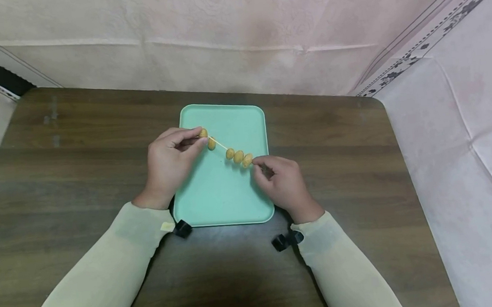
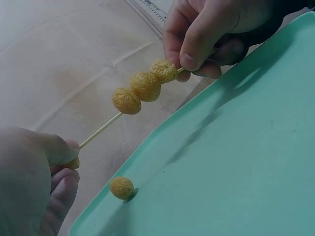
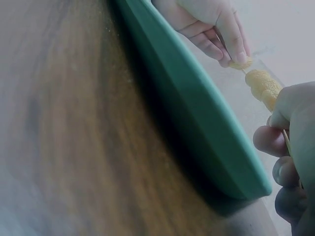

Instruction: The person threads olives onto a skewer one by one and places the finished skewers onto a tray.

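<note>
A thin wooden skewer (image 2: 101, 130) is held above the tray, slanting between the two hands. Three small, wrinkled golden-brown balls (image 2: 145, 87) sit threaded close together near its right-hand end. My right hand (image 1: 283, 183) grips the skewer just beyond them, with its shaft running under the curled fingers in the right wrist view. At the other end, my left hand (image 1: 171, 159) pinches another golden ball (image 1: 203, 133) at the skewer's tip; fingers partly hide it. One loose ball (image 2: 121, 188) lies on the mint-green tray (image 1: 223, 198), just below the left fingertips.
The tray rests on a dark wooden table (image 1: 81, 184). Pale patterned sheeting (image 1: 229, 40) hangs behind the table and along its right side. Both wrists carry small black devices (image 1: 182, 229) near the tray's front edge.
</note>
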Demonstrator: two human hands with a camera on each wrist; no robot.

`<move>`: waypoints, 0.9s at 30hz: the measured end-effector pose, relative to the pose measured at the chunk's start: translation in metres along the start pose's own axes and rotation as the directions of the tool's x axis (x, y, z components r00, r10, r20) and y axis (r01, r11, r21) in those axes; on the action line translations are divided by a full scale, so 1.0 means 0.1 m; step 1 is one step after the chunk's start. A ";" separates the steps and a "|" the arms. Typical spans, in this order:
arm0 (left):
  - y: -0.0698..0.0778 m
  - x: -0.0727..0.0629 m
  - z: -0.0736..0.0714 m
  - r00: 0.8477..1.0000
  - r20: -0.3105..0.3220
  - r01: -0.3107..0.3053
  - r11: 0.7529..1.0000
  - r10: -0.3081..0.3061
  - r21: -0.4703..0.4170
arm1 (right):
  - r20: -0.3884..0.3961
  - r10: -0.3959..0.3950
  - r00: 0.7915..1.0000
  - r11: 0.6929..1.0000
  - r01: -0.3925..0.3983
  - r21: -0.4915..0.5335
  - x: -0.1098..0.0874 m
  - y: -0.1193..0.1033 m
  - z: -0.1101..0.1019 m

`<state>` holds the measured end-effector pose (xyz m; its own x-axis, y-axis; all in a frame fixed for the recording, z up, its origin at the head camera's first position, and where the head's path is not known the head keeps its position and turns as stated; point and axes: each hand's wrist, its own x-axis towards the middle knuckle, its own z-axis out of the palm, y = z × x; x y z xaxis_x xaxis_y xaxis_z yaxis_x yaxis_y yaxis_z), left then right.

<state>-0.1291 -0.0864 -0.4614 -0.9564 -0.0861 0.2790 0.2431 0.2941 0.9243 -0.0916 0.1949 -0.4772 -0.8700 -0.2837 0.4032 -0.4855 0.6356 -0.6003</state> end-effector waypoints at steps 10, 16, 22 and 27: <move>0.04 -0.02 0.01 0.999 0.051 0.014 0.999 -0.017 0.046 | -0.011 -0.011 1.000 1.000 0.011 0.000 0.00 0.00 0.01; 0.03 -0.02 0.01 0.996 0.081 0.019 0.999 -0.023 0.043 | 0.000 -0.002 1.000 1.000 0.002 0.000 0.00 0.00 0.01; 0.01 -0.02 0.03 0.994 0.107 0.014 1.000 -0.015 0.015 | -0.009 -0.001 1.000 1.000 0.001 0.005 0.00 0.00 0.01; 0.01 -0.03 0.04 0.993 0.121 -0.010 1.000 0.009 0.010 | -0.024 -0.009 1.000 1.000 0.010 0.020 0.00 0.00 0.01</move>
<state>-0.1266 -0.0819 -0.4623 -0.9668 0.0318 0.2536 0.2510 0.3042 0.9189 -0.0914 0.1941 -0.4785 -0.8631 -0.2725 0.4251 -0.4957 0.6180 -0.6102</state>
